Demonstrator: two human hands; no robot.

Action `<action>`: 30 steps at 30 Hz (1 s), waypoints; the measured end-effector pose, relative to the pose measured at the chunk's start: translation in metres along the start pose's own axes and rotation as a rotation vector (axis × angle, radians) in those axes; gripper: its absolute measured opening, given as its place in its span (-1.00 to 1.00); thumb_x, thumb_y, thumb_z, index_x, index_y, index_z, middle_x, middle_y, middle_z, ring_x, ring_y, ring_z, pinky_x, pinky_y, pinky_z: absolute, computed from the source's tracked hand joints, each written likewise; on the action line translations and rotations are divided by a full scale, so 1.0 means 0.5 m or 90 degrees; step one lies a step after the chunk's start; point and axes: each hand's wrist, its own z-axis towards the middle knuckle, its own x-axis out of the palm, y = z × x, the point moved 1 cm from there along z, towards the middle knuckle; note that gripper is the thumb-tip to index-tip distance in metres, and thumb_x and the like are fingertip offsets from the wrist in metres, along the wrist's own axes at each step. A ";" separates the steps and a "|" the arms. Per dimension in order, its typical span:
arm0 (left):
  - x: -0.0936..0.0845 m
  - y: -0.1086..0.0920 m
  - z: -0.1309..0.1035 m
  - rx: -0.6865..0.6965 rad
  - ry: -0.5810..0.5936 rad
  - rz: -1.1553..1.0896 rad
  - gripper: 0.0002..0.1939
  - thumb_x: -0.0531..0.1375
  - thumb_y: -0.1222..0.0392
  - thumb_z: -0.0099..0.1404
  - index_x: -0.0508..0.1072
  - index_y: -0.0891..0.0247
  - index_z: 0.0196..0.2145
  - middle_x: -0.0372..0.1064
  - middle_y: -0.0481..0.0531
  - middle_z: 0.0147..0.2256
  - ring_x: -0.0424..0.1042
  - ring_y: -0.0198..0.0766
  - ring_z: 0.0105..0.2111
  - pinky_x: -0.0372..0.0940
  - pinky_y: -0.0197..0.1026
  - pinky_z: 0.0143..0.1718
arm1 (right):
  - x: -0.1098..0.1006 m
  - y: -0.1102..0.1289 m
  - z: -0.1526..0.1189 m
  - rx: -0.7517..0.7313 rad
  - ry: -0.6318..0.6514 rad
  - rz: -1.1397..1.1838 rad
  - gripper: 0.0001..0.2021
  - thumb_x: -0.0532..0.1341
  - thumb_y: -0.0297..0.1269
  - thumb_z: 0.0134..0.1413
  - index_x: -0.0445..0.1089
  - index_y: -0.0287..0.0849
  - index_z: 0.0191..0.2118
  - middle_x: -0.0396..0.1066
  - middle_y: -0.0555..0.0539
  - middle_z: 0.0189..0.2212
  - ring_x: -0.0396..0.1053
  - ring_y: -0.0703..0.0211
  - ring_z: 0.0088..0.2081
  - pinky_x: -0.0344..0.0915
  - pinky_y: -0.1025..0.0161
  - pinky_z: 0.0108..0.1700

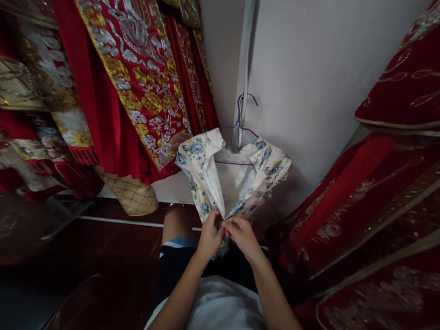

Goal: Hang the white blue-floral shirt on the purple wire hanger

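Note:
A white shirt (201, 158) with blue flowers and short sleeves hangs on a thin purple hanger (238, 116) before me. Its collar and upper front lie open, and the two front edges meet low down at my hands. My left hand (211, 232) pinches the left front edge there. Close beside it, my right hand (241, 233) has its fingers pressed together on the right front edge. The fingertips of both hands nearly touch. Whether a button sits between them is too small to tell. The shirt's lower part is mostly hidden behind my hands.
Red embroidered garments (136, 70) with gold and silver patterns hang at the left. More dark red garments (394, 201) crowd the right side. Behind the hanger is a pale wall (310, 55) with a white cable (248, 49). The floor (119, 259) is dark red tile.

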 end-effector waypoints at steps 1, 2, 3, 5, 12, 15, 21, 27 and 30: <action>0.003 -0.001 0.002 0.005 0.002 0.012 -0.85 0.18 0.29 0.17 0.40 0.24 -0.25 0.39 -0.01 -0.35 0.38 -0.22 -0.31 0.23 -0.24 -0.22 | 0.005 -0.002 -0.002 0.003 0.004 0.001 -0.78 0.23 -0.12 -0.18 0.32 -0.16 -0.60 0.20 0.08 -0.73 0.06 0.34 -0.65 -0.04 0.33 -0.56; 0.004 -0.002 0.004 0.011 0.006 0.026 -0.94 0.17 0.29 0.18 0.39 0.24 -0.33 0.37 -0.03 -0.40 0.36 -0.23 -0.34 0.22 -0.25 -0.25 | 0.009 -0.004 -0.003 0.005 0.001 0.004 -0.79 0.23 -0.13 -0.19 0.33 -0.16 -0.60 0.19 0.09 -0.74 0.05 0.34 -0.65 -0.04 0.33 -0.56; 0.002 -0.002 0.006 0.015 0.010 0.037 -0.99 0.16 0.28 0.19 0.38 0.24 -0.39 0.36 -0.03 -0.43 0.35 -0.23 -0.36 0.20 -0.26 -0.27 | 0.012 -0.006 -0.005 0.004 -0.010 0.013 -0.80 0.22 -0.14 -0.20 0.33 -0.17 -0.60 0.18 0.09 -0.75 0.04 0.35 -0.65 -0.06 0.33 -0.57; -0.002 0.000 0.006 0.013 0.019 0.045 -0.93 0.16 0.24 0.22 0.38 0.24 -0.42 0.37 -0.03 -0.44 0.34 -0.23 -0.38 0.19 -0.26 -0.28 | 0.017 -0.004 -0.007 0.000 -0.049 0.055 -0.81 0.22 -0.15 -0.23 0.32 -0.17 -0.60 0.14 0.11 -0.76 0.01 0.37 -0.66 -0.10 0.34 -0.59; -0.005 0.041 0.005 0.000 0.029 0.063 -0.81 0.18 0.13 0.25 0.36 0.24 -0.47 0.33 -0.02 -0.48 0.32 -0.22 -0.39 0.16 -0.25 -0.29 | -0.009 0.130 0.059 -0.111 -0.177 0.213 -0.78 0.29 -0.15 -0.29 0.32 -0.19 -0.58 0.06 0.18 -0.77 -0.11 0.46 -0.70 -0.23 0.38 -0.64; -0.006 0.063 0.018 -0.014 0.006 0.055 -0.77 0.19 0.07 0.25 0.33 0.24 -0.48 0.29 -0.04 -0.50 0.29 -0.23 -0.41 0.14 -0.26 -0.30 | -0.015 0.232 0.111 -0.187 -0.171 0.217 -0.80 0.29 -0.19 -0.28 0.31 -0.19 -0.59 0.03 0.19 -0.77 -0.12 0.47 -0.70 -0.24 0.39 -0.66; 0.003 0.115 0.029 -0.021 -0.006 0.040 -0.79 0.18 0.11 0.23 0.32 0.25 -0.49 0.27 -0.05 -0.51 0.28 -0.26 -0.43 0.13 -0.27 -0.33 | 0.021 0.335 0.157 -0.331 -0.189 0.227 -0.86 0.25 -0.23 -0.22 0.36 -0.21 -0.55 0.10 0.17 -0.75 -0.07 0.45 -0.69 -0.19 0.39 -0.66; -0.008 0.063 0.085 -0.009 0.094 0.022 -0.82 0.25 0.10 0.18 0.48 0.28 -0.36 0.44 0.03 -0.43 0.39 -0.21 -0.38 0.23 -0.24 -0.27 | 0.000 0.319 0.152 -0.327 -0.182 0.192 -0.87 0.22 -0.24 -0.15 0.35 -0.19 -0.47 0.13 0.17 -0.73 -0.01 0.43 -0.69 -0.15 0.41 -0.65; -0.030 -0.056 0.169 0.129 0.036 0.008 -0.69 0.18 0.06 0.31 0.49 0.26 -0.07 0.48 0.07 -0.31 0.42 -0.22 -0.31 0.27 -0.23 -0.19 | -0.013 0.309 0.141 -0.350 -0.194 0.171 -0.90 0.21 -0.25 -0.08 0.34 -0.17 -0.46 0.13 0.16 -0.73 0.03 0.40 -0.67 -0.12 0.41 -0.64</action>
